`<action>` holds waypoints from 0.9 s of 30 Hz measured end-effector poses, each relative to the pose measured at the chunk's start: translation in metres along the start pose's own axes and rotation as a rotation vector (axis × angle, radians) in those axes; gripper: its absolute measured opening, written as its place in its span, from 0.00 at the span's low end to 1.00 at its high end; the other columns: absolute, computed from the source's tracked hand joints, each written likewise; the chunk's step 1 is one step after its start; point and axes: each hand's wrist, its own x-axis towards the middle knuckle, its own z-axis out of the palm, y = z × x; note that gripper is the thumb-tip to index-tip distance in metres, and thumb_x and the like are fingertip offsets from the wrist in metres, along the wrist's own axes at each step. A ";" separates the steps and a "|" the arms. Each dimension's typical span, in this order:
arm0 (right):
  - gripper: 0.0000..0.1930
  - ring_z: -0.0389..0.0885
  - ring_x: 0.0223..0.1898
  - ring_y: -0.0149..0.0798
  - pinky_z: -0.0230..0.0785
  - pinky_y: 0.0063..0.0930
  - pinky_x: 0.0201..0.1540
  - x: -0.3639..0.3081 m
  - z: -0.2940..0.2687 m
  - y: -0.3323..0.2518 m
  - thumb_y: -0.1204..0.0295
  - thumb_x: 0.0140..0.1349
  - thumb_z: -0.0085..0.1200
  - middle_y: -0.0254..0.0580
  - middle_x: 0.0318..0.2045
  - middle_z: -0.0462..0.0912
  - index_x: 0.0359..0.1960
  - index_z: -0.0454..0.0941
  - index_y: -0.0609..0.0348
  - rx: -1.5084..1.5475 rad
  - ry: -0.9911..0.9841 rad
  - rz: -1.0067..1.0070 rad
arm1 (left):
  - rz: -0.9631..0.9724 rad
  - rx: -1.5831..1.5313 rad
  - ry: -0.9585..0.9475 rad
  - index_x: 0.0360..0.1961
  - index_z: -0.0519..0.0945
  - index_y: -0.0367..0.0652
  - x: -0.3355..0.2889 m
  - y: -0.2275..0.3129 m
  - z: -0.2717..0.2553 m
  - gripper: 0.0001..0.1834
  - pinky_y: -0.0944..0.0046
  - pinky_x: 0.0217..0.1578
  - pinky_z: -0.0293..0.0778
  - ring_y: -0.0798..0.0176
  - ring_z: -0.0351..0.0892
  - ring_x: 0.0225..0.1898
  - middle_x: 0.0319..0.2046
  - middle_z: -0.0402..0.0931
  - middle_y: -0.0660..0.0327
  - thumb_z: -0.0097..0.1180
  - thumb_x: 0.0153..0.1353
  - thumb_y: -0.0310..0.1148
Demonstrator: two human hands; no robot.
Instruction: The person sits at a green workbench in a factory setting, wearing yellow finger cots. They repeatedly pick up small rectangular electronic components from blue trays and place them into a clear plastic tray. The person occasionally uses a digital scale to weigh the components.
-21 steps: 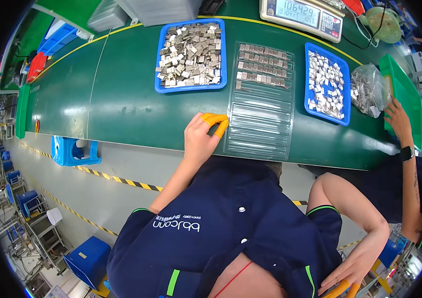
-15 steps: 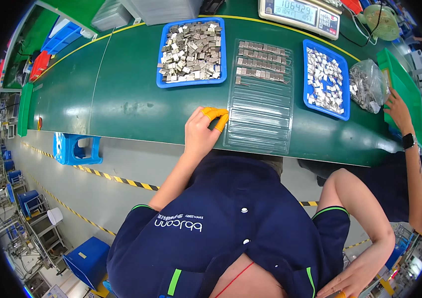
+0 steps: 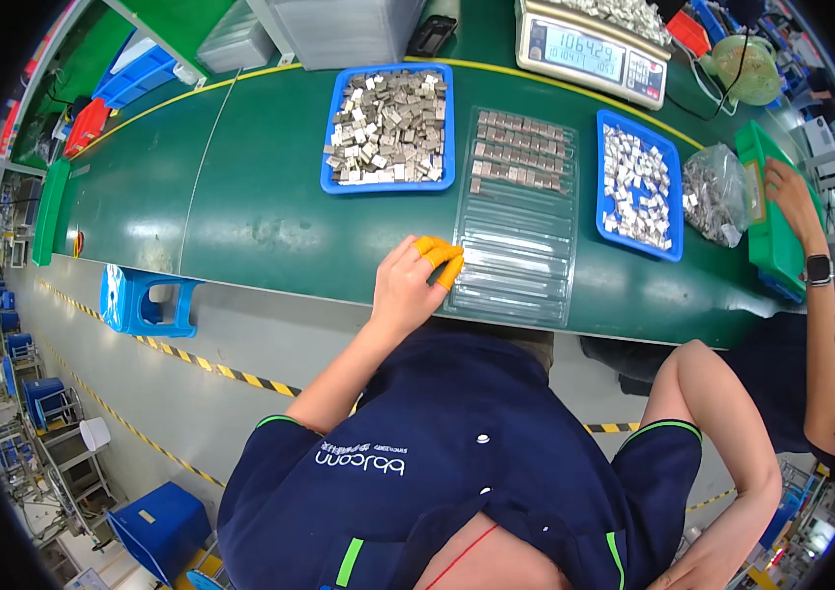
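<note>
My left hand (image 3: 410, 287), with orange finger cots on thumb and fingers, is closed in a pinch at the left edge of a clear plastic tray (image 3: 516, 270). The tray is ribbed with slots. Small metal pieces (image 3: 521, 149) stand in several rows at its far end, and the near slots hold none. My right hand (image 3: 685, 575) is down at the lower right beside my body, mostly cut off by the picture's edge, so its fingers are hidden.
A blue tray (image 3: 326, 157) of grey metal pieces lies left; another blue tray (image 3: 596, 221) of whiter pieces lies right. Beyond stand a digital scale (image 3: 590, 54) and a plastic bag (image 3: 717, 192) of parts. A co-worker's hand (image 3: 793, 202) is over a green bin (image 3: 767, 236).
The view has tilted, so the table things sit lower in the picture. My left hand stays at the tray edge. My right hand is further out of view. The co-worker's green bin has shifted.
</note>
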 end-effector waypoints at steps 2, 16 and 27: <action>0.16 0.70 0.51 0.49 0.57 0.42 0.59 -0.009 -0.004 -0.001 0.61 0.61 0.36 0.46 0.47 0.70 0.47 0.68 0.53 -0.017 0.068 0.005 | 0.020 0.020 0.012 0.28 0.79 0.41 0.000 0.002 -0.002 0.08 0.61 0.33 0.72 0.56 0.75 0.31 0.29 0.77 0.60 0.63 0.43 0.26; 0.14 0.75 0.43 0.58 0.66 0.50 0.52 -0.121 0.013 0.070 0.77 0.64 0.32 0.62 0.41 0.75 0.39 0.73 0.70 0.278 0.556 -0.220 | -0.255 0.138 0.158 0.49 0.72 0.40 0.032 -0.032 -0.034 0.22 0.57 0.57 0.56 0.51 0.60 0.58 0.54 0.65 0.54 0.56 0.50 0.22; 0.22 0.72 0.50 0.37 0.62 0.26 0.53 -0.170 0.047 0.140 0.79 0.53 0.54 0.43 0.49 0.74 0.52 0.71 0.60 -0.387 1.794 1.505 | -0.190 0.522 -0.057 0.61 0.54 0.34 0.105 -0.111 -0.033 0.35 0.51 0.60 0.52 0.40 0.51 0.62 0.60 0.53 0.39 0.44 0.61 0.49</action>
